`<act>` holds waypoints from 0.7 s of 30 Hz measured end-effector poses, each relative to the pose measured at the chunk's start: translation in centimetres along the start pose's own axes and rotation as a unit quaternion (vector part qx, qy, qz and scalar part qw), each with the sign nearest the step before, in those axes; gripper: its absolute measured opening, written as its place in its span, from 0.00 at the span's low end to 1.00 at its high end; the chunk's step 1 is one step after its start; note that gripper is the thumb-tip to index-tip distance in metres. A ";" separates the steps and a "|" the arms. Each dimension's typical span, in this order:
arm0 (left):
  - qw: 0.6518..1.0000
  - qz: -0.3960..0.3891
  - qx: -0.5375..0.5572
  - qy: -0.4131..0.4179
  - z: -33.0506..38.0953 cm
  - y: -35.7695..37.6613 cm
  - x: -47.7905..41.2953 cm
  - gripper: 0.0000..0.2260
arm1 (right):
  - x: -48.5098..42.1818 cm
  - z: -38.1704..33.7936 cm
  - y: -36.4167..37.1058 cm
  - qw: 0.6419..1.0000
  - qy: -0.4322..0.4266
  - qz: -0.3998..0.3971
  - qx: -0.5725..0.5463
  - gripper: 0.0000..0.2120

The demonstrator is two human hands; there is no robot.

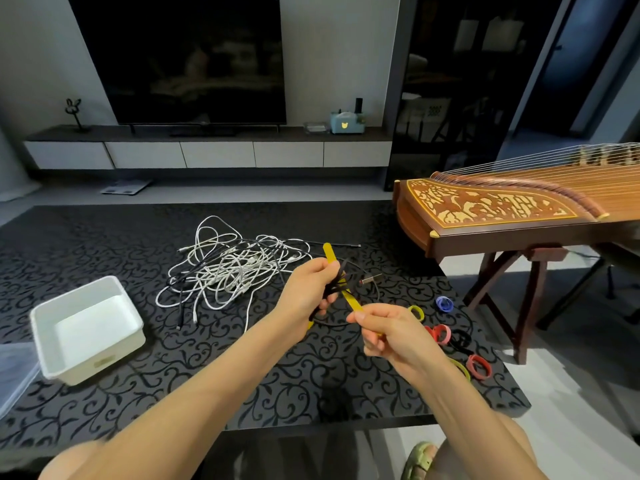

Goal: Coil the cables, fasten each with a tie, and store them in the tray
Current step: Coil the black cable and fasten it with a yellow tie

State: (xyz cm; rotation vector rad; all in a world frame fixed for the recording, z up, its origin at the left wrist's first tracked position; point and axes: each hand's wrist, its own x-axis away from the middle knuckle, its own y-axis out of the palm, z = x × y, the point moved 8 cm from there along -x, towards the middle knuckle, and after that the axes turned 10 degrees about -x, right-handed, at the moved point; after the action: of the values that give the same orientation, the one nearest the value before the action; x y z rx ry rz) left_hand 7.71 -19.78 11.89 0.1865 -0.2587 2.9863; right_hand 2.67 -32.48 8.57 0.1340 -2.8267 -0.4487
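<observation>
My left hand (310,289) grips a coiled black cable (335,289) above the middle of the table, its USB plug (372,279) sticking out to the right. A yellow tie (330,255) runs across the coil, its upper end poking above my left fist. My right hand (388,332) pinches the tie's lower end and holds it taut. A tangle of white and black cables (228,268) lies on the table behind my left hand. The white tray (88,327) sits at the left of the table, with nothing in it.
Several rolled ties lie at the right of the table: blue (444,303), yellow (417,311), red (441,333), black (462,341), another red (478,367). A wooden zither (502,213) on a stand is beyond the table's right edge. A clear plastic box (14,372) is at the far left.
</observation>
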 end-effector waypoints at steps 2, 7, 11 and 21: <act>0.999 0.019 -0.034 0.033 0.6 -0.2 0.1 0.13 | 0.6 -0.8 0.0 1.000 -0.020 0.016 0.015 0.06; 0.978 0.095 -0.163 0.093 1.8 -0.9 0.9 0.10 | 3.5 -4.5 1.0 0.964 -0.213 0.061 0.147 0.06; 0.944 0.127 -0.269 0.140 2.7 -0.9 1.9 0.06 | 4.0 -5.6 2.9 0.960 -0.229 -0.014 0.160 0.06; 0.935 0.117 -0.207 0.264 5.2 -1.2 4.5 0.09 | 2.6 -6.1 1.4 0.979 -0.189 0.036 -0.065 0.08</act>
State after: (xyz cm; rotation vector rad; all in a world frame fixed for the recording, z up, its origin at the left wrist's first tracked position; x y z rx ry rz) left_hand 4.07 -18.96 17.80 -0.7239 -0.8718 2.9642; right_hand 1.82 -33.30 15.26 -0.0909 -3.1433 -0.7074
